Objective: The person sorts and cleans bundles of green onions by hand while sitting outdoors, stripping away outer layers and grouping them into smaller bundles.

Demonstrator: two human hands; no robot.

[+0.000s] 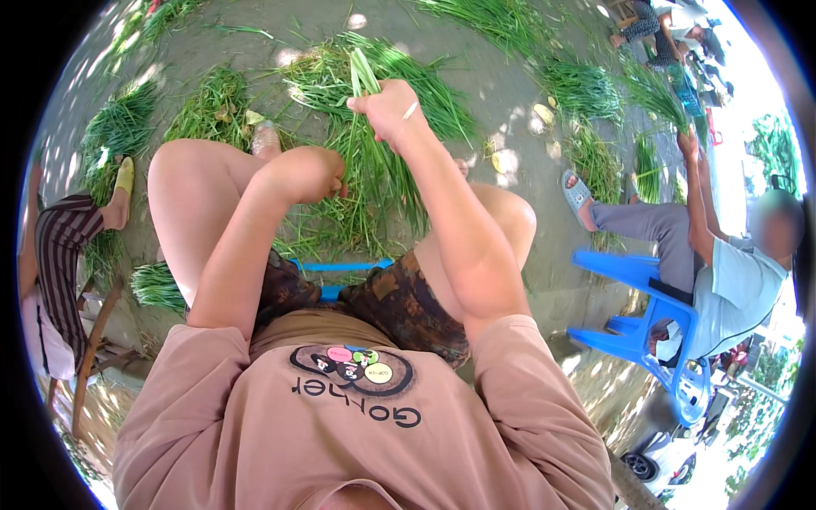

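My right hand [393, 112] is closed round a bunch of long green stalks that look like chives [364, 71]. Their pale cut ends point up past my thumb, and the leaves hang below my fist toward the ground. Lower and to the left, my left hand [308, 176] is bent inward with curled fingers, beside the hanging leaves; whatever it grips is hidden by the hand itself. Under both hands lies a loose heap of green and yellowish leaves [340, 225] between my knees. A larger pile of stalks [425, 89] spreads just beyond my right hand.
More green piles lie at the left [212, 106] and far right [582, 89]. On the right, a seated person [735, 289] with a blue plastic chair [633, 297] holds up a green bunch [654, 95]. Another person's striped leg [64, 263] and a wooden stool [98, 340] are at the left.
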